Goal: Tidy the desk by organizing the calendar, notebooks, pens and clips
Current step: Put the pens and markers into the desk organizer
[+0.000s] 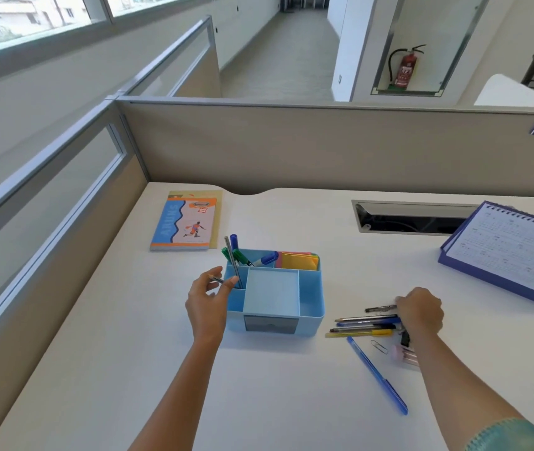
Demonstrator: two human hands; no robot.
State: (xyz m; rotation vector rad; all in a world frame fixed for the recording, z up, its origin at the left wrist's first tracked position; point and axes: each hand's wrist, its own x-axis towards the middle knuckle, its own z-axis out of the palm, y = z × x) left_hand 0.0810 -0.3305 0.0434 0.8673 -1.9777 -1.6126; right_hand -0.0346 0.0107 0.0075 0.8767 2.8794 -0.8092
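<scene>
A light blue desk organizer stands mid-desk with markers and coloured sticky notes in its back compartments. My left hand is at its left side, fingers pinching a thin grey pen that leans in the front-left compartment. My right hand rests closed over the right ends of a bunch of pens lying on the desk. A blue pen and a paper clip lie nearer me. Stacked notebooks sit at the back left, the desk calendar at the right.
A white desk is bounded by beige partitions at the back and left. A cable slot opens in the desk behind the calendar. Small pinkish items lie under my right wrist.
</scene>
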